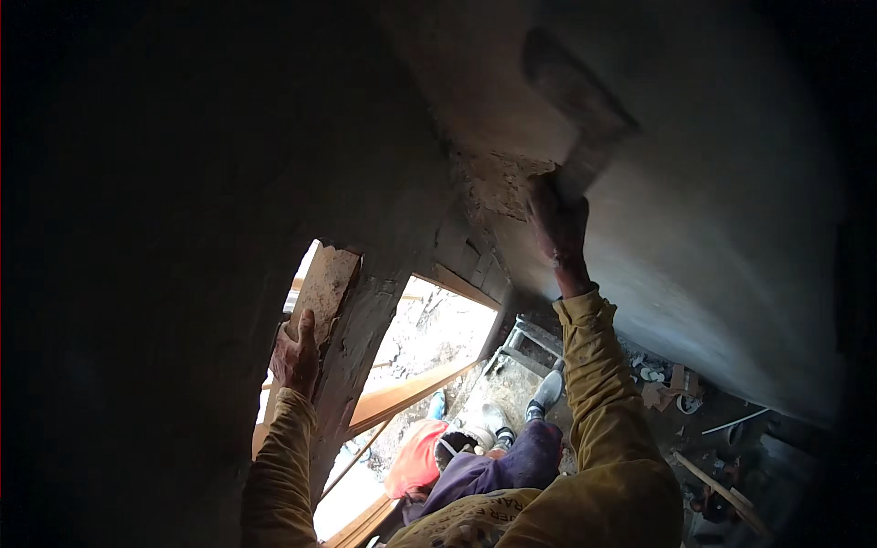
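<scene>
My right hand (557,219) is raised to the plastered wall (713,228) on the right, fingers wrapped round a flat metal trowel (589,119), which is slightly blurred. A rough patch of plaster (498,183) lies in the corner just left of that hand. My left hand (296,352) grips a pale, mortar-spotted wooden board (324,288) at the edge of a narrow opening in the dark left wall (183,219). Both forearms are in yellow sleeves.
Below me, my booted feet (544,391) are on a dusty platform (512,370) with a metal frame (539,338). A bright opening (429,324) has wooden planks (402,397). A red cloth item (411,461) lies beside my legs. Debris (676,388) and a wooden handle (717,489) lie lower right.
</scene>
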Demonstrator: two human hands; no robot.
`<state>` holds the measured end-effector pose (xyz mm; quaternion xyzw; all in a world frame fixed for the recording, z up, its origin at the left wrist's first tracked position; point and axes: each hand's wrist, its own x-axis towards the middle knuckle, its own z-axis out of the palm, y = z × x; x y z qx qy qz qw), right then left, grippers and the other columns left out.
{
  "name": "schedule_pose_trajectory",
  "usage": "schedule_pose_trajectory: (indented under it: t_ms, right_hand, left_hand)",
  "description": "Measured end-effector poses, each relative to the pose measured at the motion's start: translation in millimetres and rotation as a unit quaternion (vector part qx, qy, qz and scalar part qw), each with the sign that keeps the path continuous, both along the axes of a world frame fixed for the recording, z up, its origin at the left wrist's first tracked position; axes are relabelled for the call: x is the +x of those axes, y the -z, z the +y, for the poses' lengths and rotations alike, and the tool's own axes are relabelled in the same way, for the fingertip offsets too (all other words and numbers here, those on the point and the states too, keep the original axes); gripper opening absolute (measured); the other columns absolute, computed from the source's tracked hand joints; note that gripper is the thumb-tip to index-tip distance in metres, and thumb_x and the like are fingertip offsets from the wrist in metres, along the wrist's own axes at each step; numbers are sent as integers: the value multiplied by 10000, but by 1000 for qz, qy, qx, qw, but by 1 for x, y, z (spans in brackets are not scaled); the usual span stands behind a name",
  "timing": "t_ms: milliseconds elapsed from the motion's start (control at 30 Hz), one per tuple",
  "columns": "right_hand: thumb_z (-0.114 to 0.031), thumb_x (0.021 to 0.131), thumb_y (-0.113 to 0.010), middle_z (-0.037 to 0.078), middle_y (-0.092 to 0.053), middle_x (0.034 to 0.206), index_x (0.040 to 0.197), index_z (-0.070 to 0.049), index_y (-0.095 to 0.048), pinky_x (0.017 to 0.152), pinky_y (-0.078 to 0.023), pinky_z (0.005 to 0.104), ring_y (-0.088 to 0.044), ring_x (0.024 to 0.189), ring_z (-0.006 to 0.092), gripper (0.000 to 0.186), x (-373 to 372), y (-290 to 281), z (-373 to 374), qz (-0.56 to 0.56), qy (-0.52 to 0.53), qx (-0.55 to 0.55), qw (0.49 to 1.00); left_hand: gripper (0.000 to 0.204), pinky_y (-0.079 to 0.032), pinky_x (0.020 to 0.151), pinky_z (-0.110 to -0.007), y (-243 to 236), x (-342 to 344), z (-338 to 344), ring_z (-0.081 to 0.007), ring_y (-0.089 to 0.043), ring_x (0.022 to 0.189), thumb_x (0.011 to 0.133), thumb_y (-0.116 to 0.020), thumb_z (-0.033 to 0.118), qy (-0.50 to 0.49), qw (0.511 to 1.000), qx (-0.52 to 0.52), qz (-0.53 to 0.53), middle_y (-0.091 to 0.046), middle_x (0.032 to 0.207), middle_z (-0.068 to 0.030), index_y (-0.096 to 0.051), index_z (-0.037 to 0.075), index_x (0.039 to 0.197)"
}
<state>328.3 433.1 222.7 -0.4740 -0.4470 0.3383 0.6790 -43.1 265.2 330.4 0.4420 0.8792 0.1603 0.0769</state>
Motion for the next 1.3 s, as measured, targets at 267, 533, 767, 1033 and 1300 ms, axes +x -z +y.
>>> schedule_pose_trajectory:
  t_ms: [267, 533, 767, 1033, 1300]
  right_hand:
    - [-420, 935, -579, 190, -636, 776, 927, -53, -669, 672, -466, 451, -605, 690, 335, 378, 18, 45, 50, -462, -156, -95, 868]
    - [-373, 937, -585, 167, -670, 849, 1016, -37, -668, 718, -485, 435, -637, 818, 326, 355, 6, 21, 26, -169, -29, 143, 975]
    - [-390, 932, -580, 125, -665, 750, 945, -106, -706, 661, -519, 449, -648, 723, 309, 311, 36, 40, 58, -504, -164, 1, 848]
    - [-309, 916, -643, 150, -663, 905, 1059, -16, -641, 758, -499, 395, -648, 823, 273, 325, -7, 49, 30, -61, -116, 44, 990]
    - [-339, 937, -589, 176, -644, 784, 869, -55, -651, 642, -506, 455, -653, 746, 348, 299, -6, 55, 8, -255, -182, -180, 932]
  left_hand:
    - [880, -350, 1032, -475, 8, -4, 1, -417, -506, 1202, 838, -482, 722, -4, 999, 40, -8, -549, 1247, -276, -514, -37, 1282]
    - [848, -382, 1004, -458, 10, -7, 0, -395, -532, 1172, 861, -480, 704, 14, 998, 54, -31, -559, 1225, -266, -499, -27, 1291]
    - [827, -379, 1013, -463, 6, -5, 0, -385, -533, 1178, 858, -478, 692, 16, 999, 32, -36, -562, 1225, -261, -488, -9, 1295]
    - [709, -406, 962, -435, 9, -5, 0, -336, -561, 1089, 899, -518, 601, 19, 996, 60, -65, -600, 1126, -224, -472, -13, 1251]
    - [772, -396, 976, -437, 3, 2, 1, -356, -548, 1109, 868, -501, 661, 3, 998, 36, -52, -579, 1154, -235, -492, -13, 1246]
